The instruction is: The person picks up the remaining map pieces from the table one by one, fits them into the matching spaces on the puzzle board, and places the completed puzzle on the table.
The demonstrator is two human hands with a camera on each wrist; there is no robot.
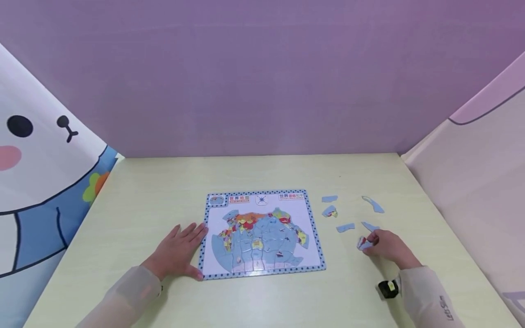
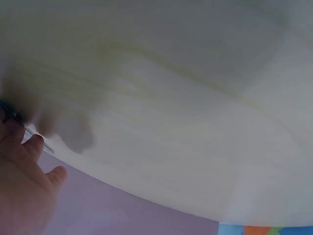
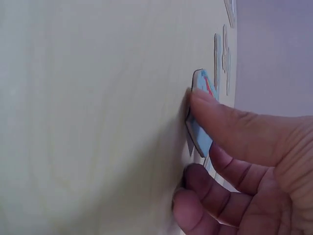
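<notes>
A world map jigsaw puzzle (image 1: 262, 269), partly filled with blue and coloured pieces, lies on the table within a dotted blue border. My left hand (image 1: 179, 250) rests at its left edge, fingers spread and straight, fingertips touching the border. To the right of the board, my right hand (image 1: 389, 247) pinches a blue puzzle piece (image 3: 198, 129) with a red patch between thumb and fingers, tilted up at the tabletop. Beside that hand lies a narrow blue piece (image 1: 370, 226). In the left wrist view, only part of the left hand (image 2: 29, 181) shows.
Several loose pieces lie right of the board, among them a plain blue piece (image 1: 329, 198), a blue and yellow piece (image 1: 330, 211), a wavy piece (image 1: 346, 227) and a long curved piece (image 1: 373, 204). A purple wall (image 1: 262, 91) stands behind the table (image 1: 164, 182).
</notes>
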